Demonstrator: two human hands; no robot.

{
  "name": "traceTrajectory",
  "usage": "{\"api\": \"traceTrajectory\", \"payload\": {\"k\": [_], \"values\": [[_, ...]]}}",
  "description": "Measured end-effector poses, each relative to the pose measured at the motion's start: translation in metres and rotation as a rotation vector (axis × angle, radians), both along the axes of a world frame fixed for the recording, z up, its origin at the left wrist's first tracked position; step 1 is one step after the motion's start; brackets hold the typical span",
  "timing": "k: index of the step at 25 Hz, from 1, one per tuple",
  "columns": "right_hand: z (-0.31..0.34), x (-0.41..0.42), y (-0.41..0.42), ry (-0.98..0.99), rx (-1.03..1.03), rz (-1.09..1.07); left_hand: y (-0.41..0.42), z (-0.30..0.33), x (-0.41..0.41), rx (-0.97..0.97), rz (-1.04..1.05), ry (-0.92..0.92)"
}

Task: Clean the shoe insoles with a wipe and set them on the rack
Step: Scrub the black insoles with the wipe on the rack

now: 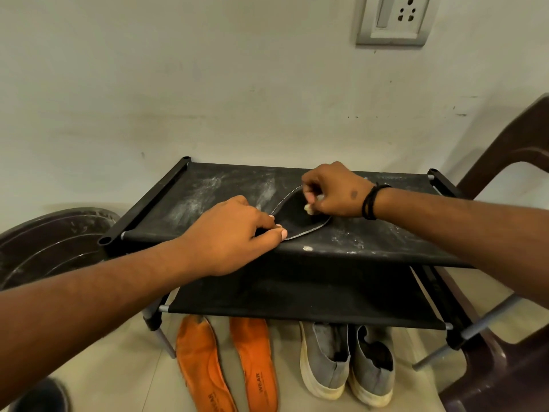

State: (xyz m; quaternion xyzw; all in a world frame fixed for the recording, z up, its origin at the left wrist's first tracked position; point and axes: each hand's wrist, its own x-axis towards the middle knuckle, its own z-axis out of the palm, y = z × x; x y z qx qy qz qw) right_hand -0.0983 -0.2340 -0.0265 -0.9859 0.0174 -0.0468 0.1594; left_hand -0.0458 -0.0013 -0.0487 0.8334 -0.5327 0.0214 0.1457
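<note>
Head view, one moment, looking down on a two-shelf rack [184, 203] of black fabric on a dark frame, set against a pale wall. A dark insole [300, 215] is seen lying flat on the top shelf, roughly mid-shelf and nearer its front edge, its pale stitched outline visible at the toe end and along the near side. The left hand [234, 233] is laid on the heel part of the insole, fingers curled down, thumb and fingertips pinching its edge; the heel end itself is hidden under the hand. The right hand [332, 191] is held over the wider end of the insole, fingers curled round a small pale wad, taken to be the wipe [309, 208], of which only a bit is exposed below the fingers; the wad is in contact with the insole surface. A dark band is worn on the right wrist. White dusty smears are noted on the top shelf, mostly toward its left and back. The lower shelf carries nothing that can be made out. On the floor under the rack's front edge, two orange insoles [225, 370] are laid side by side at left, printed side up, and a pair of grey shoes [347, 361] with cream soles at right. A dark round tub [44, 245] is seen off the rack's left end, a brown plastic chair [505, 322] off its right end. A wall socket [395, 19] is mounted above
</note>
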Motion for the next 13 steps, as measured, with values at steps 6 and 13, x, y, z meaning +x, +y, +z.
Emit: {"api": "traceTrajectory", "payload": {"k": [6,13], "values": [[0.003,-0.015,0.020,0.092,0.144,0.137,-0.004,0.015,0.013,0.036,-0.039,0.308],[0.000,-0.014,-0.019,-0.073,-0.037,-0.055,-0.034,0.024,0.006,0.209,-0.001,0.091]]}}
